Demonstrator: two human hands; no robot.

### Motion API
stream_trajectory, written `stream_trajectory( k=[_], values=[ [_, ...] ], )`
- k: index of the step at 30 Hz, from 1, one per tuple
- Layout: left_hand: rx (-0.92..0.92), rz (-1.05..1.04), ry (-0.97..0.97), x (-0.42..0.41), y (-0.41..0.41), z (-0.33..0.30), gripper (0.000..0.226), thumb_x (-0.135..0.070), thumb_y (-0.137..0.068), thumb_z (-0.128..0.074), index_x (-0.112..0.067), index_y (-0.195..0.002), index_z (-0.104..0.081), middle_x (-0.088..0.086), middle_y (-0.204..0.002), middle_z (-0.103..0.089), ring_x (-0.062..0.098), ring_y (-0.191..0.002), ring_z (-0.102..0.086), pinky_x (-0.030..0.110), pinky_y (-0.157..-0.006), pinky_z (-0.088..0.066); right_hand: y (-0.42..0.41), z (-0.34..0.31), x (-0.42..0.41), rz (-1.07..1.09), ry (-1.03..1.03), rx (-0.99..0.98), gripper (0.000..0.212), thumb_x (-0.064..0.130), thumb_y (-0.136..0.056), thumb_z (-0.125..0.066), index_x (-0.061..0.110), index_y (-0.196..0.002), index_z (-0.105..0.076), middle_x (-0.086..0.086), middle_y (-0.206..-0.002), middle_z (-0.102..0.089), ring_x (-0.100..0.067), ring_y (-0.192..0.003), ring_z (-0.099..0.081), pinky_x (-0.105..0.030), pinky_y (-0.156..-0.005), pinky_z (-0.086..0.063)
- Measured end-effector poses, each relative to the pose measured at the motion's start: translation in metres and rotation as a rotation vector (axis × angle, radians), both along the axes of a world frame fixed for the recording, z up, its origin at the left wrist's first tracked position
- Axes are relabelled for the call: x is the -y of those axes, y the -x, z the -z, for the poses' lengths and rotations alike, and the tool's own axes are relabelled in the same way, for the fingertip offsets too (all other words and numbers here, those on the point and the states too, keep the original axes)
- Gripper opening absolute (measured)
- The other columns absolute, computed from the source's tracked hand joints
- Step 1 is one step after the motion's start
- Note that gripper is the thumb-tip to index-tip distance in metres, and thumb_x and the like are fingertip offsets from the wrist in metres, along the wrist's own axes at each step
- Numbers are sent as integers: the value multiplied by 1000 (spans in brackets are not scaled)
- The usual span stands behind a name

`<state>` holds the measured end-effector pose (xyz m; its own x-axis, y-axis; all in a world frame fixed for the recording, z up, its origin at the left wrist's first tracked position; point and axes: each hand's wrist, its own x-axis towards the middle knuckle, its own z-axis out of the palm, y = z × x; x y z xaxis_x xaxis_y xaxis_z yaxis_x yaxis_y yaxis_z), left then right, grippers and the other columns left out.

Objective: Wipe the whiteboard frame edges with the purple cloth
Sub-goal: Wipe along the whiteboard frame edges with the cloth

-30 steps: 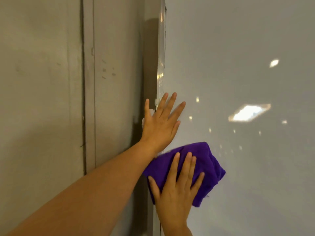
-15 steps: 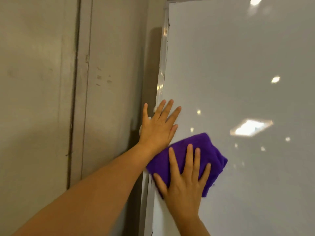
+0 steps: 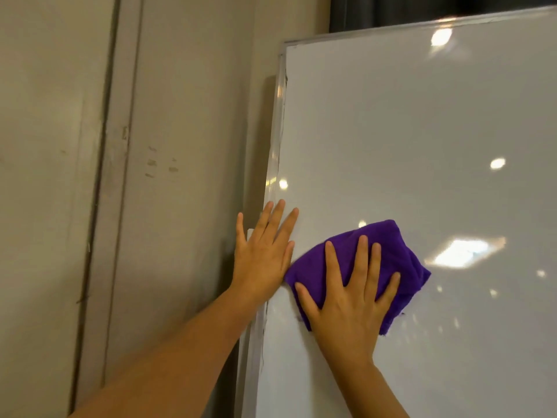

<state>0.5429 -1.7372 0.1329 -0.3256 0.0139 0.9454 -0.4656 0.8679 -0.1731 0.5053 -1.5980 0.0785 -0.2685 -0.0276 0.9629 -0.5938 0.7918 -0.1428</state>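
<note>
A white whiteboard (image 3: 407, 140) with a thin silver frame (image 3: 276, 146) leans against the wall; its top left corner is in view. My right hand (image 3: 349, 297) lies flat, fingers spread, pressing a folded purple cloth (image 3: 404, 260) against the board surface a little right of the left frame edge. My left hand (image 3: 265, 251) rests flat and open across the left frame edge, fingers pointing up, right beside the cloth. The cloth's lower left part is hidden under my right hand.
A beige wall (image 3: 187, 146) with a vertical door frame or moulding (image 3: 111, 176) stands to the left of the board. A dark band (image 3: 422, 7) runs above the board's top edge. Ceiling lights reflect on the board (image 3: 461, 251).
The view has tilted up, so the board's top left corner now shows. My right hand has slid the cloth a little to the right, away from the left hand. The left hand stays on the frame edge.
</note>
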Motion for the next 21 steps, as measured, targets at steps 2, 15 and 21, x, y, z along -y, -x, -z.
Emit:
stream_trajectory(
  k=[2,15,21],
  values=[
    [-40,34,-88,-10,-1,13,57,-44,-96,-26,-21,-147,-17,8,-154,-27,26,-142,-21,58,-108,-20,6,-12,-6,-2,5,-2,73,63,-82,-26,18,-138,-38,-22,-147,-32,-39,-136,-20,-60,-107,-9],
    [-293,398,-667,-27,-14,63,96,-66,-75,-43,-26,-147,7,2,-159,-3,23,-135,-39,25,-78,-49,28,-102,-4,-288,-732,-356,66,67,-86,-25,32,-141,-30,-6,-154,-20,-28,-143,-11,-55,-112,1],
    [-301,313,-623,-32,-11,66,96,-71,-74,-29,-20,-149,2,4,-157,-10,21,-131,-43,16,-74,-41,15,-130,29,-268,-692,-385,72,71,-81,-26,35,-143,-21,-2,-157,-9,-26,-144,-1,-54,-112,9]
  ],
)
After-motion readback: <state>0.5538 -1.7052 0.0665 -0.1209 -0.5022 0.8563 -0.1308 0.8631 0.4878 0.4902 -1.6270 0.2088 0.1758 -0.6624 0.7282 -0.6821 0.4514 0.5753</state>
